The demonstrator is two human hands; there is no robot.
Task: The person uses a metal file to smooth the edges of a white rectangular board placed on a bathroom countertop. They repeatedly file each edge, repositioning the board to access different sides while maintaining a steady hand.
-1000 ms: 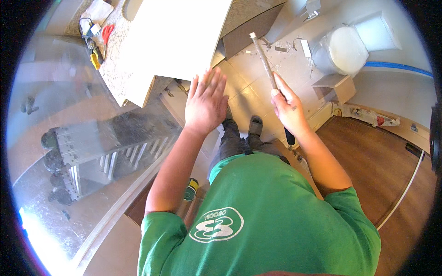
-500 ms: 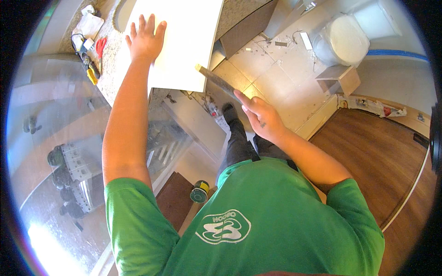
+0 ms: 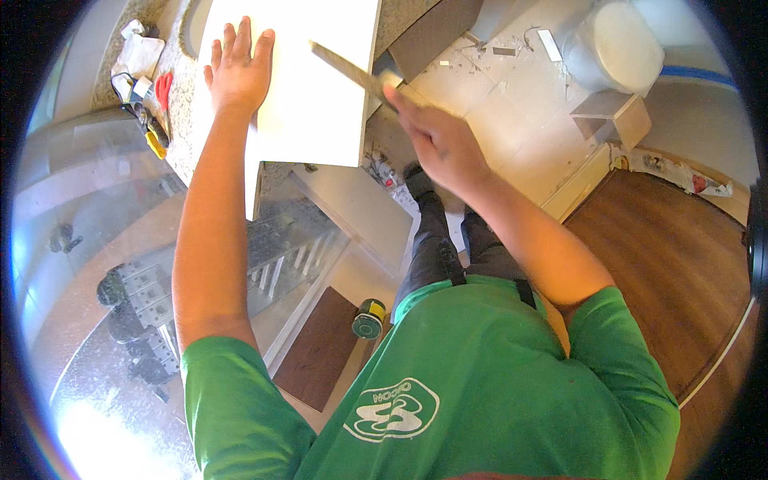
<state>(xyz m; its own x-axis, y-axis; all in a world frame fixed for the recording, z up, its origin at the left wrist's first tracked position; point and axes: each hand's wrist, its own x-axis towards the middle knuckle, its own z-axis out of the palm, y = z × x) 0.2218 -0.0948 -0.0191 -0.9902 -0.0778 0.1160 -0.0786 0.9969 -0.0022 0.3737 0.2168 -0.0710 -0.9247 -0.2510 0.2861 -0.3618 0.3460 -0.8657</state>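
My left hand lies flat with spread fingers on a white board, which has a step in its near edge. The board rests on a speckled stone counter. In my right hand is a long, narrow, dark metal file, gripped at its near end. The file slants up and left across the board's right edge, with its far end over the white face. Whether the file touches the edge, I cannot tell. My right hand is slightly smeared by motion.
Red-handled scissors and yellow-handled pliers lie on the counter's left. A glass panel stands at left. A green and black can is beside a brown board. A toilet and small open box are at far right.
My right hand has moved up and left, carrying the file farther over the board. My left hand still presses flat on the board. The whole view has shifted slightly.
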